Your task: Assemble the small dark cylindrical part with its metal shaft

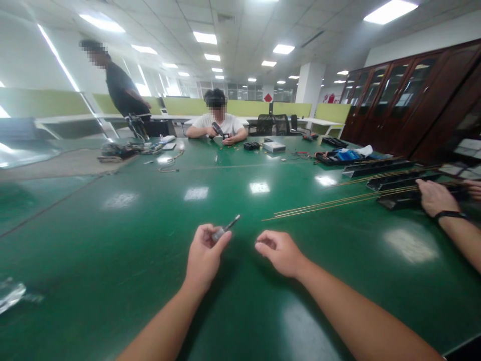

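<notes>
Head view. Landmark: thin golden rods (323,205) on a green table (150,281). Left hand (206,250), nearer the wearer and left of the rods, is closed around a small shafted metal part (221,232); shaft tilted up and rightward, clear of the table. Right hand (280,251), just below the rods' left ends, apart from that part. Thumb and index curled to a narrow pinch; a dark speck at the tips, cannot tell whether anything is gripped. Right of the rods' free ends: black channels (398,200) beneath them, a co-worker's hand (438,197) against the rods. Beyond the rods: black tray (330,159), seated person (221,123) holding a power tool (218,129).
</notes>
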